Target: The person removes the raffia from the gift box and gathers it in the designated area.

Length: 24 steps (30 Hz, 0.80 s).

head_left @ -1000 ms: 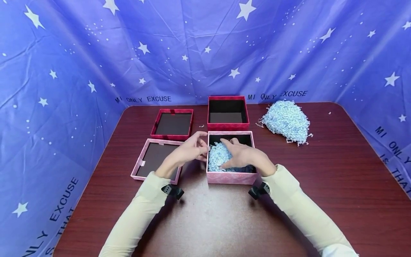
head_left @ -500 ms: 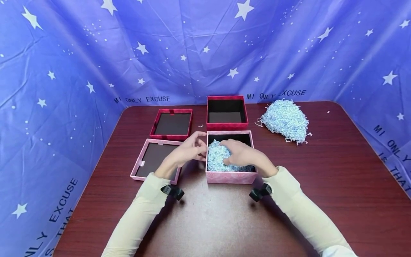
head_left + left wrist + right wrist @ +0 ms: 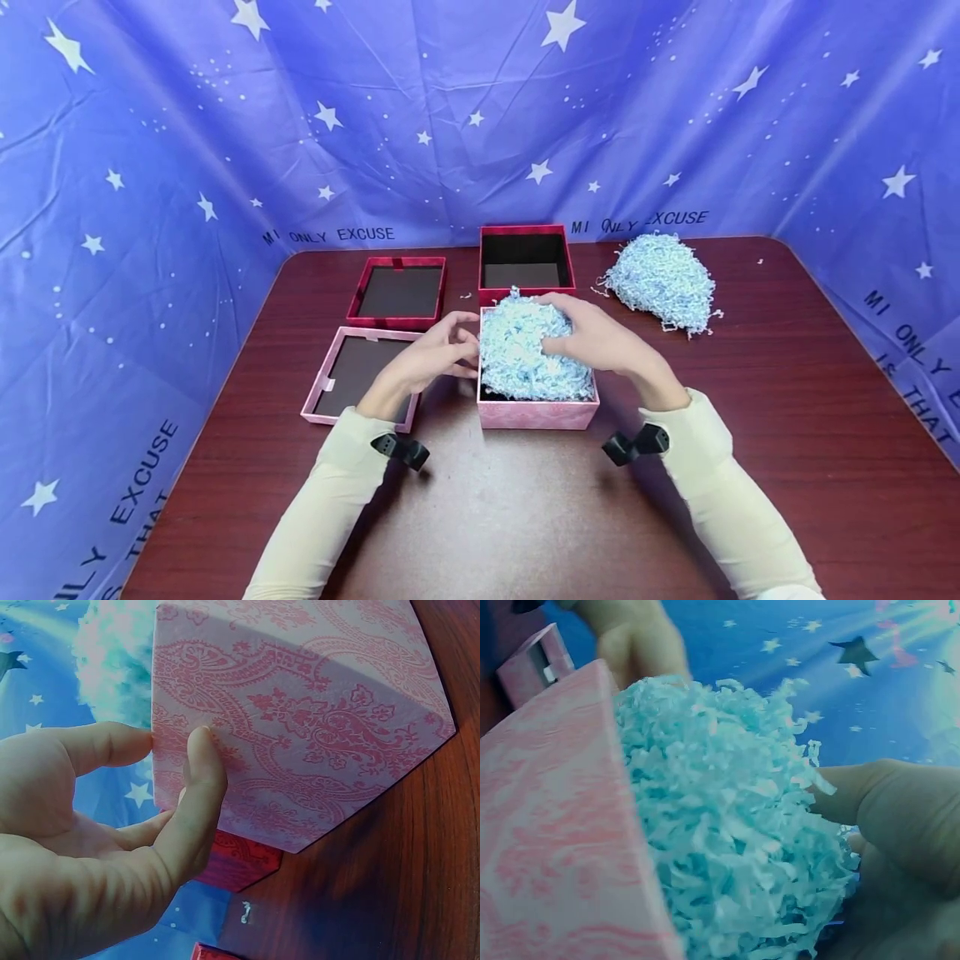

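In the head view a bundle of pale blue shredded paper (image 3: 528,346) bulges above the rim of the pink box (image 3: 536,415). My right hand (image 3: 600,333) grips the bundle from its right side, thumb on the near face and fingers over the back. The right wrist view shows the crinkled strips (image 3: 727,817) between that hand (image 3: 900,840) and the pink wall. At the box's left side is my left hand (image 3: 435,354), fingers loosely bent. In the left wrist view its fingertips rest at the paisley-patterned wall (image 3: 315,727).
Behind the pink box stands a red box (image 3: 525,271) with a dark inside. Two upturned lids, one red (image 3: 397,320) and one pink (image 3: 318,385), lie to the left. A second heap of blue shredded paper (image 3: 663,283) sits at the back right of the table (image 3: 787,400).
My right hand has closed round the shredded paper and raised it from inside the pink box to above its rim, moving slightly right. My left hand has stayed by the box.
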### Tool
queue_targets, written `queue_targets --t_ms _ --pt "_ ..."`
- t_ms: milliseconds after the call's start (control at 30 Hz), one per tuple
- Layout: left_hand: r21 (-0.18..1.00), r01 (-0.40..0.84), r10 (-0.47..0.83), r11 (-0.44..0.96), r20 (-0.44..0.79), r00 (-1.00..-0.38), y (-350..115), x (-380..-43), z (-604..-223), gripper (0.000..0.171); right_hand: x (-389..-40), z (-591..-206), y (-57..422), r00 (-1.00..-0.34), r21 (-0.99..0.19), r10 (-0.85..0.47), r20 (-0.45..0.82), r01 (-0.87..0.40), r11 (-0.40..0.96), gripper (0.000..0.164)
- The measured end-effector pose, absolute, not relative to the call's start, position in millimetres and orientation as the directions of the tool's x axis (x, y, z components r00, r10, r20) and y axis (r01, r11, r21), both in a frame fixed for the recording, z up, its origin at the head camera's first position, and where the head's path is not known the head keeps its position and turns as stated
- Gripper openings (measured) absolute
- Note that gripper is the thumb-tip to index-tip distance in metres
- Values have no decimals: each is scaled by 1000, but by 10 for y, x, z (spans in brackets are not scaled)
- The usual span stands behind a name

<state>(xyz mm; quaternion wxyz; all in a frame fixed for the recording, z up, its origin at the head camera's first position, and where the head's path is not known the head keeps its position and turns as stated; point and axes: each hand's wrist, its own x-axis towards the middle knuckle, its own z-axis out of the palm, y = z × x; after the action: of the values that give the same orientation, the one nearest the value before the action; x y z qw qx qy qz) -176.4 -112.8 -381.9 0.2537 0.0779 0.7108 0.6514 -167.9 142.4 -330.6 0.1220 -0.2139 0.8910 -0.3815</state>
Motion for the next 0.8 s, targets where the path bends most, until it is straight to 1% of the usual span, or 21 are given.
queue_targets --t_ms 167,300,433,567,733,800 --pt "967 -228 451 118 -256 -855 -1129 -1766 -3822 56 -1663 -3158 1561 -896 -799 -442 -32 -243 551 62" --pt "966 -235 454 110 -259 -853 -1123 -1768 -3820 57 -1641 -3022 1688 -905 -836 -426 -3 -232 498 62" --pt "965 -224 450 137 -262 -853 -1132 -1770 -3810 56 -1596 -2884 1824 -915 -834 -402 33 -247 493 61" --pt "964 -222 448 149 -266 -854 -1135 -1769 -3809 56 -1545 -2790 1999 -938 -826 -342 53 -234 512 60" --pt "964 -228 443 138 -266 -856 -1123 -1775 -3826 56 -1510 -2795 2274 -960 -826 -254 117 -236 512 55" --pt "964 -227 444 137 -265 -856 -1120 -1777 -3831 56 -1500 -2825 2401 -959 -829 -244 142 -250 501 54"
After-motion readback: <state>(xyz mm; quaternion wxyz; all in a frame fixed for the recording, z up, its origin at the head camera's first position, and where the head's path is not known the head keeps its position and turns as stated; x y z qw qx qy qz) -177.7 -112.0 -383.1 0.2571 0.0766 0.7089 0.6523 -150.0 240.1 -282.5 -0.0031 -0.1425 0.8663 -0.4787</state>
